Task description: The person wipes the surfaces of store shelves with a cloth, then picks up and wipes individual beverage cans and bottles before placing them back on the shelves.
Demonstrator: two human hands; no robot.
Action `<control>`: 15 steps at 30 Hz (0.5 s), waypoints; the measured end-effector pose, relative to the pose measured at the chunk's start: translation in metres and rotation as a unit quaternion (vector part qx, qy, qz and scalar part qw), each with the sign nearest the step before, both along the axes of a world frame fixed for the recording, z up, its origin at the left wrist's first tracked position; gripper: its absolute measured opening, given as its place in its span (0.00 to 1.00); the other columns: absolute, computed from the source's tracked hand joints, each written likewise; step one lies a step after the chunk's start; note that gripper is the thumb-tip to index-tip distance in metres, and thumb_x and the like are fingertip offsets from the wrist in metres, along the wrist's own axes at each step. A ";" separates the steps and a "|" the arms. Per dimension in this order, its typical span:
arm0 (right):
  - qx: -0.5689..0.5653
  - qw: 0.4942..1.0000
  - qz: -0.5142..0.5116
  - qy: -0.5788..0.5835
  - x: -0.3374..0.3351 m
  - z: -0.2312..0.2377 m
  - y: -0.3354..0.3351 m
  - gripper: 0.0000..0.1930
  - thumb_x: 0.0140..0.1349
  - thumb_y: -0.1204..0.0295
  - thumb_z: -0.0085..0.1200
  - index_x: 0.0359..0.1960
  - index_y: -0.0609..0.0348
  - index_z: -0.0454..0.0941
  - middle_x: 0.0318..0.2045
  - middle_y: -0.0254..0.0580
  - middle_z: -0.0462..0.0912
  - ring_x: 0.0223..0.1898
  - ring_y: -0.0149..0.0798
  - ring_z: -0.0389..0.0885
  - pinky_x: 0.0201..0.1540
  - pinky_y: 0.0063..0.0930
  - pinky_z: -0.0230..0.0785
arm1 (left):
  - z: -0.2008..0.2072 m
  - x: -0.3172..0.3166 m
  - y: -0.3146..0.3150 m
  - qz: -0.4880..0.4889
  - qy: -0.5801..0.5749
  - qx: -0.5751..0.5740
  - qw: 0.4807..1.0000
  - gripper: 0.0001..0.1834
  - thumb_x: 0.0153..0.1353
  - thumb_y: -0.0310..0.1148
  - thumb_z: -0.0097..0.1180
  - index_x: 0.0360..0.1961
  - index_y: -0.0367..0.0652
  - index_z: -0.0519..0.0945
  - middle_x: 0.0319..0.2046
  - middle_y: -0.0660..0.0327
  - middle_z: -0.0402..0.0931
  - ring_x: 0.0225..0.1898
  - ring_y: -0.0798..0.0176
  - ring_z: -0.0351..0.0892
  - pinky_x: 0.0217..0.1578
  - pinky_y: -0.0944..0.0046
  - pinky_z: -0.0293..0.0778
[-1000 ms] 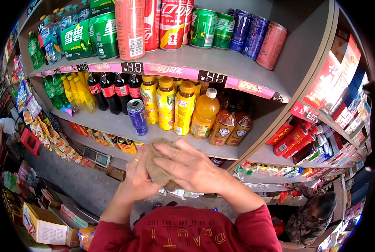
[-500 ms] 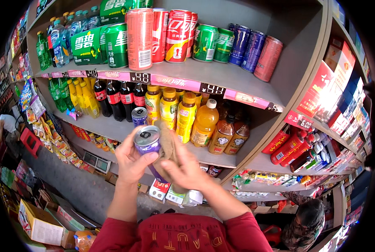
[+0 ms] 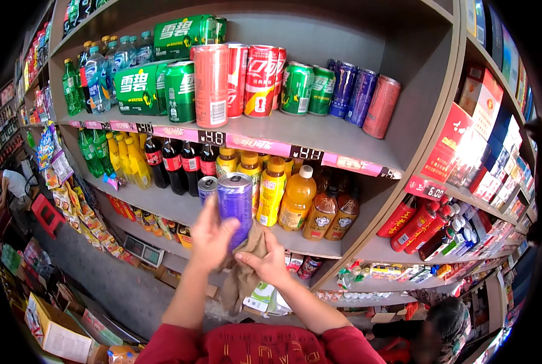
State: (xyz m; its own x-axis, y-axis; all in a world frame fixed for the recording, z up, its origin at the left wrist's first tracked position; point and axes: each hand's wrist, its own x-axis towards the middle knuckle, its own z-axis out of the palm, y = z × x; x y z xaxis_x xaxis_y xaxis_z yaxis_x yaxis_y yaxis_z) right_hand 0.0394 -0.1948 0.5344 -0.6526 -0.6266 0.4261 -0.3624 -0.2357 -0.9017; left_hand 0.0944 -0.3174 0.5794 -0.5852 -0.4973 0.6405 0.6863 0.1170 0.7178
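Now turned more upright, the tall purple metal can [image 3: 236,203] touches crumpled brown cloth [image 3: 237,290], gripped by the right hand [image 3: 268,261]; whether the left hand [image 3: 211,241] grips, I cannot tell.

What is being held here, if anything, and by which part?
A tall purple metal can, its lower end against a crumpled brown cloth gripped by the right hand. The left hand is at the can's lower left side, grip unclear.
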 end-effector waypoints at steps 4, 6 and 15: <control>0.082 0.946 -0.091 0.300 0.001 0.002 0.011 0.39 0.46 0.75 0.61 0.58 0.72 0.53 0.54 0.67 0.62 0.55 0.62 0.65 0.57 0.41 0.61 | -0.009 0.003 0.008 0.024 -0.027 -0.058 0.998 0.30 0.55 0.30 0.59 0.56 0.31 0.62 0.44 0.58 0.73 0.41 0.68 0.72 0.44 0.67 0.70; 0.037 0.899 -0.099 0.425 0.000 0.017 0.009 0.40 0.44 0.77 0.59 0.59 0.73 0.51 0.55 0.69 0.60 0.57 0.63 0.62 0.60 0.44 0.56 | -0.020 0.006 -0.003 -0.009 -0.050 -0.034 0.998 0.27 0.58 0.38 0.56 0.53 0.32 0.65 0.44 0.59 0.73 0.42 0.68 0.72 0.44 0.67 0.70; -0.094 0.992 0.021 0.081 -0.026 0.062 -0.005 0.26 0.61 0.66 0.49 0.57 0.67 0.60 0.49 0.49 0.72 0.51 0.38 0.70 0.54 0.30 0.61 | -0.024 0.010 0.019 -0.160 0.005 0.038 0.986 0.27 0.58 0.44 0.56 0.51 0.33 0.68 0.45 0.60 0.72 0.46 0.70 0.71 0.49 0.67 0.66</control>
State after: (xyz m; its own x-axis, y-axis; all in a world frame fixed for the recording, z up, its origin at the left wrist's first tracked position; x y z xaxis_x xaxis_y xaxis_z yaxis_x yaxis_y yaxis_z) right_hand 0.0139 -0.2002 0.5961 -0.5418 -0.5513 0.6344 -0.4848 -0.4117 -0.7717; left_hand 0.1048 -0.2986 0.5550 -0.7140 -0.3345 0.6150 0.6862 -0.1604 0.7095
